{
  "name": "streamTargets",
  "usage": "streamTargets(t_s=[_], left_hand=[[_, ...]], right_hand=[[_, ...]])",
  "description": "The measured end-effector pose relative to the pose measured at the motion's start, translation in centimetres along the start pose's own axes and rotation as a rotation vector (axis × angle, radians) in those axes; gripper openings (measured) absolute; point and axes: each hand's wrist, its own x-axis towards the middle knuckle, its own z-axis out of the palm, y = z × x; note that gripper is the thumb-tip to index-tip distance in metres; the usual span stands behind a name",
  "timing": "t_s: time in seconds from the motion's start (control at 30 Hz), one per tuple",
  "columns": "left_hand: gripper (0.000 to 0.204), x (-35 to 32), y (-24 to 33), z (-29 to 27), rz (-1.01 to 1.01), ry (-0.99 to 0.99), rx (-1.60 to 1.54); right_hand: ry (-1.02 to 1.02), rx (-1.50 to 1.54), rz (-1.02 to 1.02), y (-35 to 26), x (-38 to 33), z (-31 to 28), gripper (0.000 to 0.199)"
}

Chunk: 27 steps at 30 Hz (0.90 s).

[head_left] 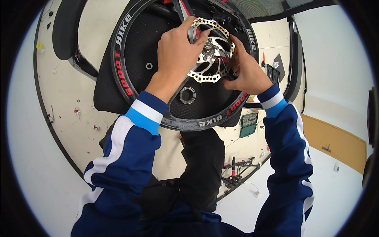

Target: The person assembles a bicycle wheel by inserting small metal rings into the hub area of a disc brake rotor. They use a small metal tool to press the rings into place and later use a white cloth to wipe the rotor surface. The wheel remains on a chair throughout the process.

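Observation:
A silver brake disc (207,78) with a perforated rim and cut-out arms sits at the middle of a black bicycle wheel (119,53), around a metal axle end (208,49). From the left, my left hand (177,53) closes on the disc's upper left edge, its thumb lying over the face. My right hand (250,71) curls around the right edge, with fingertips partly hidden behind it and thumb below. Something dark shows between its fingers, too hidden to name. Inside the wheel's ring, a hex nut (149,66) and a round metal ring (187,95) lie on the black seat.
The wheel rests on a black chair seat (104,93) between two armrests (68,29) (295,65). On the floor at right lie a green case (248,125), a black toolbox (272,74) and a bicycle frame (233,177). Small scraps dot the left floor.

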Motion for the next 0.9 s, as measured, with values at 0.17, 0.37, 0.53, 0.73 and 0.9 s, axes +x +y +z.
streamTargets(t_s=[0.17,0.37,0.53,0.73,0.9], left_hand=[[0.055,-0.1,-0.2,-0.5,-0.008,-0.054,-0.019],[0.055,0.1,0.1,-0.6,-0.012,-0.067,-0.060],[0.054,0.2,-0.4,-0.2,0.043,-0.013,-0.065],[0.053,0.2,-0.3,-0.2,0.057,-0.020,-0.064],[0.052,0.7,-0.2,0.0,0.046,-0.040,-0.074]], right_hand=[[-0.030,-0.013,-0.011,0.3,0.5,-0.2,0.110],[-0.066,-0.001,0.015,0.3,0.6,-0.7,0.106],[-0.082,-0.008,0.009,0.6,0.8,-0.8,0.107],[-0.058,-0.030,-0.044,1.6,1.2,-1.3,0.085],[-0.117,-0.142,-0.149,1.0,2.4,-3.8,0.059]])
